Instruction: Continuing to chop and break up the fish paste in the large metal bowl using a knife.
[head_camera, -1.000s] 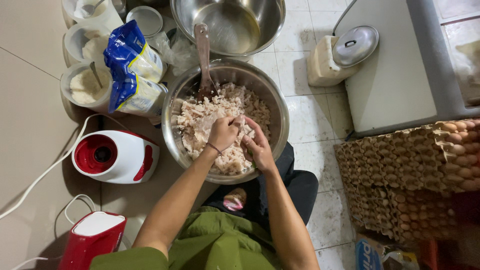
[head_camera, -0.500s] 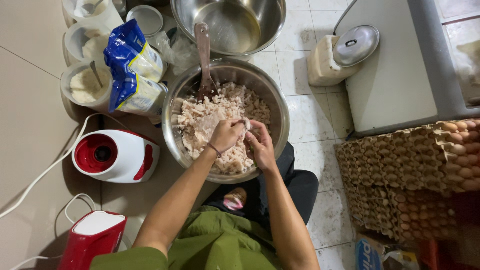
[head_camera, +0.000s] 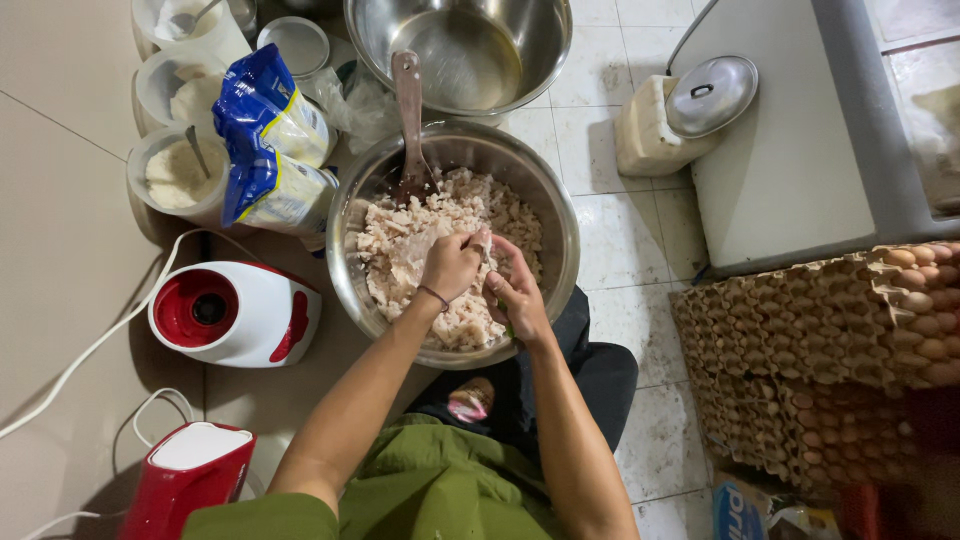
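Red-and-white blender base (head_camera: 232, 315) sits far left on the floor, a second red appliance (head_camera: 190, 480) below it, both untouched. Above them, 2 plastic tubs of white powder (head_camera: 178, 178), 1 with a spoon in it, and a blue-and-yellow bag (head_camera: 268, 150), open at the top. Steel mixing bowl (head_camera: 350, 270) at centre holds pale chopped meat mix (head_camera: 400, 262), lumpy and not yet smooth, so I judge the hand-working part done at best. Wooden spoon (head_camera: 410, 110) leans on the far rim, unused. Left hand (head_camera: 450, 265) is curled shut on a pale lump of mix. Right hand (head_camera: 515, 295) is half closed, fingers pinching at the same lump. Empty steel bowl (head_camera: 455, 50) waits behind. Right: a plastic jug (head_camera: 645, 140) with a pot lid (head_camera: 712, 95) resting against it, stacked egg trays (head_camera: 820, 350).
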